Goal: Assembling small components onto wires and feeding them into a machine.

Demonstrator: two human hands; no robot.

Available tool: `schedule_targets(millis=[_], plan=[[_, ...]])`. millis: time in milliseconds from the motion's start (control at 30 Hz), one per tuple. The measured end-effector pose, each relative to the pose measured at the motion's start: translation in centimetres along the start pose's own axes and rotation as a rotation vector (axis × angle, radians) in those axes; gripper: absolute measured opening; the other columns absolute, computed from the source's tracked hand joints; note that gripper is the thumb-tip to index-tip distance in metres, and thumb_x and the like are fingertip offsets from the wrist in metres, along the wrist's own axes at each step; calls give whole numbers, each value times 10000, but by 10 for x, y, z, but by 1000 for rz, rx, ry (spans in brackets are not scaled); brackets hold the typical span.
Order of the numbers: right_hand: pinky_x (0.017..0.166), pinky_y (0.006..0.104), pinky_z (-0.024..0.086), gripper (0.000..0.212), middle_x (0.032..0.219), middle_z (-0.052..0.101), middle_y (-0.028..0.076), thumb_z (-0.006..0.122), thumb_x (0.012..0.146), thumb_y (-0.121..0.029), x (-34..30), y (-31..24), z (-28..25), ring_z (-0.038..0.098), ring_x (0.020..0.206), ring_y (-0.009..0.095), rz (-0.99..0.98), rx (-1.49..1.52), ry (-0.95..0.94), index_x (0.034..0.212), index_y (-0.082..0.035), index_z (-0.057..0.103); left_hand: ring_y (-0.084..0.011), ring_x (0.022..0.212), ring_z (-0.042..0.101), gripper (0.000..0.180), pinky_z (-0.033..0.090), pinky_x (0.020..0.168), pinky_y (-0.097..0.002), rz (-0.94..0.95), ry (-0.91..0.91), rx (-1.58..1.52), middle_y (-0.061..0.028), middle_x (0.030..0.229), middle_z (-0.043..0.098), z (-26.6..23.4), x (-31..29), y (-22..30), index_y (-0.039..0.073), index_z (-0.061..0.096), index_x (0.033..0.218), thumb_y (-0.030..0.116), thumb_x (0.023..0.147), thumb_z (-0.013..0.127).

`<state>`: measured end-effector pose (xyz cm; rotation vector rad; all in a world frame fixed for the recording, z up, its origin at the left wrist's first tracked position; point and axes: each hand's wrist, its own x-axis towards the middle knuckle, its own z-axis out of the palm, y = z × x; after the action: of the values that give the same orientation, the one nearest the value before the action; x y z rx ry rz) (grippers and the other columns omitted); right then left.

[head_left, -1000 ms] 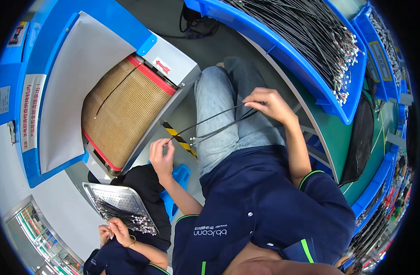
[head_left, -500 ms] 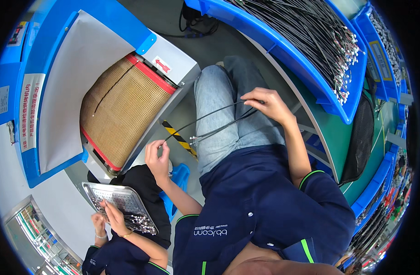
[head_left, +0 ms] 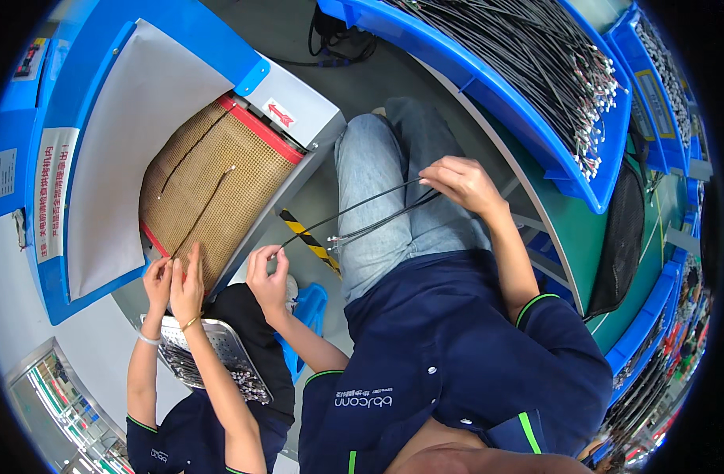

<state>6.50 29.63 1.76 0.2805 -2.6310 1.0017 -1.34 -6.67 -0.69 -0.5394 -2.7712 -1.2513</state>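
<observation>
Between my two hands a thin black cable [head_left: 354,207] stretches in a nearly straight line above my jeans. One of its ends is pinched in my left hand [head_left: 269,276], near the conveyor's front edge. My right hand [head_left: 462,183], raised over my thigh, has its fingers closed on the other end, together with a few more black cables [head_left: 386,226]. The loose ends of those cables, with small white and metal tips, hang toward the left over my leg. What the right fingertips press on is partly hidden.
To the left is a machine with a brown mesh conveyor belt [head_left: 243,182]. A co-worker's hands [head_left: 176,284] lay a cable on it, beside another. A perforated metal tray [head_left: 216,336] of cables rests on the co-worker's lap. A blue bin [head_left: 457,71] of black cables stands upper right.
The co-worker's hands have moved from the tray up to the belt, and a second cable now lies there. My left hand has shifted slightly left and down; my right hand is nearly still.
</observation>
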Motion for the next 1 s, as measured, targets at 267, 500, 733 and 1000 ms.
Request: schedule_targets(millis=[267, 500, 733, 1000], plan=[[603, 321, 504, 159, 780, 604, 71, 707, 753, -55, -1, -4, -13, 617, 683, 232, -53, 55, -7, 902, -48, 649, -200, 708, 580, 111, 475, 657, -294, -43, -61, -17, -94, 802, 620, -5, 1, 10, 2, 618, 831, -28, 739, 672], [574, 318, 486, 169, 774, 630, 74, 732, 726, -28, -1, -6, -17, 618, 676, 222, -33, 125, 7, 883, -41, 670, -205, 708, 584, 119, 477, 660, -302, 1, -34, -13, -95, 789, 616, -13, -1, 13, -2, 616, 829, -39, 731, 673], [596, 299, 469, 92, 741, 645, 70, 727, 742, -39, -6, -6, -12, 603, 667, 201, 74, 280, -74, 827, -30, 692, -221, 719, 589, 143, 481, 674, -308, 49, 1, 32, -97, 797, 619, -21, -1, 11, -1, 617, 840, -54, 720, 673], [580, 294, 466, 106, 730, 644, 70, 723, 745, -37, -2, -11, -4, 601, 648, 191, 118, 303, -60, 849, -29, 705, -228, 717, 590, 156, 483, 673, -315, 72, 19, 46, -100, 800, 618, -25, -1, 7, -3, 612, 844, -60, 714, 675]])
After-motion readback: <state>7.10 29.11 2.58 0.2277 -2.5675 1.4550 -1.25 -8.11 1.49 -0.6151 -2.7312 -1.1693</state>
